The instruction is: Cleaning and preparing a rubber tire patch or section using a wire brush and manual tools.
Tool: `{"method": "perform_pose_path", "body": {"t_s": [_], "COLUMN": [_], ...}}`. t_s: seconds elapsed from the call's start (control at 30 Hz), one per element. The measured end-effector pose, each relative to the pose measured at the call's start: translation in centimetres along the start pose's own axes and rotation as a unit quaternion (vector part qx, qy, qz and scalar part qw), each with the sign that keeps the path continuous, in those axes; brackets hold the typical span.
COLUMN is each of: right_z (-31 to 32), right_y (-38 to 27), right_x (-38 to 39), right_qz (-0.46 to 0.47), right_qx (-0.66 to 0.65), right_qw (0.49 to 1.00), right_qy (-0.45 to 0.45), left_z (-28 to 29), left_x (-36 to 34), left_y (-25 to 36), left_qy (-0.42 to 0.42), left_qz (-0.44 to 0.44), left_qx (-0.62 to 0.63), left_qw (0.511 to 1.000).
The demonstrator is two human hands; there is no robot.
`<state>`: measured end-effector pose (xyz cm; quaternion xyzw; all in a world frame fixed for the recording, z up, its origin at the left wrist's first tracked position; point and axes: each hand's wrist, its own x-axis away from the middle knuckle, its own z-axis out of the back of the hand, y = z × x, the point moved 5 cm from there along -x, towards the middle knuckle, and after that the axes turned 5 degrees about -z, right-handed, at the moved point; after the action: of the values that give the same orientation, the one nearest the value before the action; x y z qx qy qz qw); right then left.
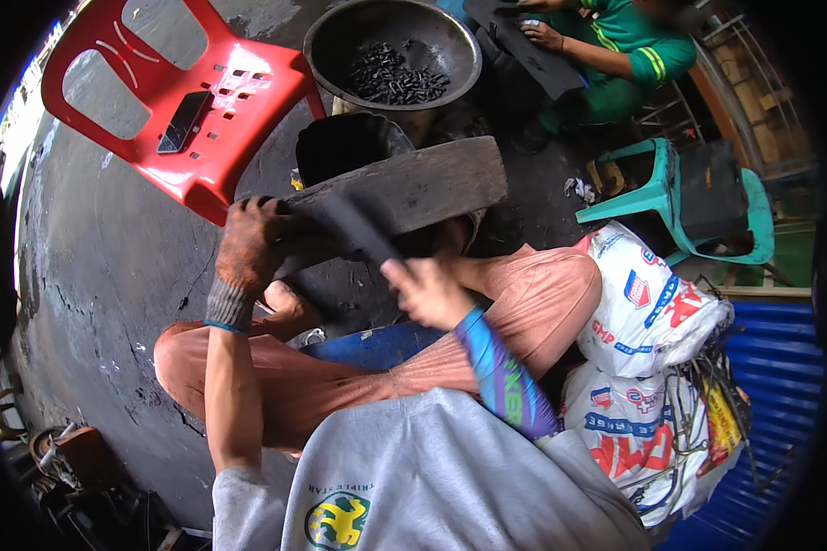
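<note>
Hand tool, one: dark, flat, blade-like [366, 231], blurred, just off centre toward 11 o'clock, set slantwise at the near edge of the plank. Held by the bare right hand [427, 292], fingers closed round its near end.

Left hand [248, 243], in a soiled orange-and-grey knit glove: at 10 o'clock, fingers bent toward the plank's left end; whether they grip anything cannot be told, the patch beneath being dark and blurred.

Work plank, one: worn dark wood [432, 186], at 12 o'clock, slanting, its right end the higher.

Step in hand, as judged: a cutting or scraping stroke at the plank. Next move calls for a firm left hand and gloved fingers clear of the edge.

Surface and room: dark, stained concrete floor [110, 230]. Black bucket [397, 136], behind the plank. Metal basin [335, 55], at 12 o'clock, holding short black pieces [400, 78]. Red plastic chair [280, 69], at 10 o'clock, bearing a phone [184, 122]. Co-worker in green [652, 41], at 1 o'clock, hands at a dark slab [542, 69]. Teal plastic chair [758, 216], at 2 o'clock. White printed sacks [689, 321], stacked, at 4 o'clock, beside blue corrugated sheeting [772, 386].
</note>
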<state>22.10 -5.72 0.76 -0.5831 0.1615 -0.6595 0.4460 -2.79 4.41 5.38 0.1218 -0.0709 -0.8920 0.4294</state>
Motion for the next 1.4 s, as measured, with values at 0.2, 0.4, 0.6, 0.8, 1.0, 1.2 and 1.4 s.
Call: {"method": "perform_pose_path", "body": {"t_s": [0.2, 0.4, 0.6, 0.8, 1.0, 1.2, 1.4], "right_z": [22.1, 4.1, -3.5, 20.1, -4.1, -5.8, 19.0], "right_y": [6.9, 0.0, -0.9, 4.5, -0.7, -0.1, 7.8], "right_x": [-0.8, -2.3, -3.9, 2.0, 0.0, -3.2, 0.7], "right_qz": [0.000, 0.099, 0.146, 0.050, 0.053, 0.147, -0.018], "right_qx": [0.032, 0.258, 0.058, 0.108, 0.140, 0.030, -0.212], "right_qw": [0.878, 0.891, 0.987, 0.834, 0.946, 0.987, 0.891], "right_qy": [0.478, 0.361, 0.009, 0.539, 0.288, -0.055, 0.400], "left_z": [1.7, 4.7, 10.0, 10.7, 11.2, 13.4, 10.6], "left_x": [1.2, -0.2, 2.2, 3.9, 2.4, 2.0, -2.8], "left_y": [-0.8, 1.0, 0.6, -0.6, -0.7, 4.6, 6.2], "left_qy": [0.025, -0.010, 0.200, 0.213, 0.281, 0.107, -0.011], "left_qz": [0.016, 0.092, 0.058, -0.004, 0.076, 0.019, 0.011], "left_qx": [0.052, 0.238, 0.512, 0.474, 0.426, 0.459, 0.220], "left_qw": [0.998, 0.967, 0.833, 0.854, 0.857, 0.882, 0.975]}}
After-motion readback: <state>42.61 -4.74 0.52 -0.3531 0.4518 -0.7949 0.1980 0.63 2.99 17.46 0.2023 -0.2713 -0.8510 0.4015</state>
